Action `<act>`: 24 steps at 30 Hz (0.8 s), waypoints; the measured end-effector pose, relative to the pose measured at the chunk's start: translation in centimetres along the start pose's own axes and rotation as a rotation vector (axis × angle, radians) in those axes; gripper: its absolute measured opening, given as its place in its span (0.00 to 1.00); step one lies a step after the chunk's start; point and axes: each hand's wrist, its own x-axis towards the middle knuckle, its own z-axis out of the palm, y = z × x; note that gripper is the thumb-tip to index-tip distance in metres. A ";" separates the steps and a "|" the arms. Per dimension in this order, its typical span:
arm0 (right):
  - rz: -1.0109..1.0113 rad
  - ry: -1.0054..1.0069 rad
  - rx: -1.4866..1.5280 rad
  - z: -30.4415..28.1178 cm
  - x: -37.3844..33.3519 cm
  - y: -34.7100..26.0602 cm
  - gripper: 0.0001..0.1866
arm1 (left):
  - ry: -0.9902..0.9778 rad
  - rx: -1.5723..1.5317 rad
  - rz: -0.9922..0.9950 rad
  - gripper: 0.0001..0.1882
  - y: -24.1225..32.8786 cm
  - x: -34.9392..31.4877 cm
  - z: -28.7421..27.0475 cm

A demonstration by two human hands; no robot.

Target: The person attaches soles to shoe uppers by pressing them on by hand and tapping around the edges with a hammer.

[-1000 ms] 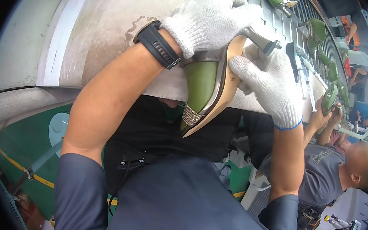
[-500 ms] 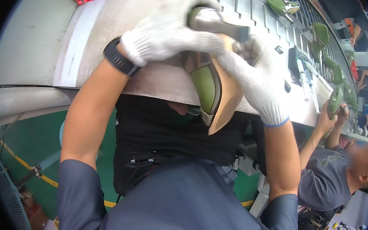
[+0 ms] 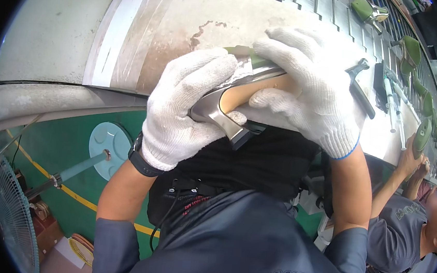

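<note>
A green high-heeled shoe point(image 3: 242, 94) lies sideways between my two gloved hands at the table's near edge. Its tan sole faces me, and the metallic heel point(image 3: 223, 122) points down toward my lap. My left hand point(image 3: 184, 105) is wrapped round the heel end, thumb below the heel. Gripping the front part is my right hand point(image 3: 313, 90), with its thumb on the sole and the other fingers over the upper. The toe is hidden behind this hand. Shiny silvery covering shows on the shoe's back part.
Right of my hands lie a hammer point(image 3: 362, 89) and white syringe-like tubes point(image 3: 392, 104). Beyond, green shoes point(image 3: 366, 10) stand on a slatted conveyor point(image 3: 329, 15). A co-worker's hands point(image 3: 412, 163) hold another green shoe point(image 3: 422, 136). A fan point(image 3: 12, 212) stands at lower left.
The shoe has turned from toe-down to lying sideways, with its heel now toward me. My left hand came down onto the heel end; my right hand shifted to the front part.
</note>
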 end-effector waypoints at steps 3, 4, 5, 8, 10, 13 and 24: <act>-0.040 -0.004 -0.019 0.5 0.4 0.2 0.36 | -0.019 0.022 0.017 0.42 -0.1 -0.2 0.1; -0.037 -0.003 -0.014 0.6 0.6 0.2 0.36 | 0.028 0.017 0.015 0.40 -0.1 -0.1 0.4; -0.044 -0.039 -0.016 0.4 0.9 0.1 0.37 | 0.077 0.008 0.014 0.37 -0.1 0.0 0.7; -0.044 -0.099 -0.025 -0.2 1.6 -0.2 0.38 | 0.085 -0.005 0.010 0.38 -0.1 -0.1 1.0; -0.034 -0.125 -0.032 -0.2 1.7 -0.2 0.38 | 0.086 -0.020 0.018 0.38 -0.3 0.0 1.2; -0.042 -0.146 -0.047 0.1 1.7 -0.1 0.39 | 0.001 0.005 0.034 0.38 -0.2 -0.2 0.8; -0.072 -0.057 0.053 0.1 1.2 -1.0 0.25 | 0.117 0.028 0.104 0.36 -0.8 0.6 2.0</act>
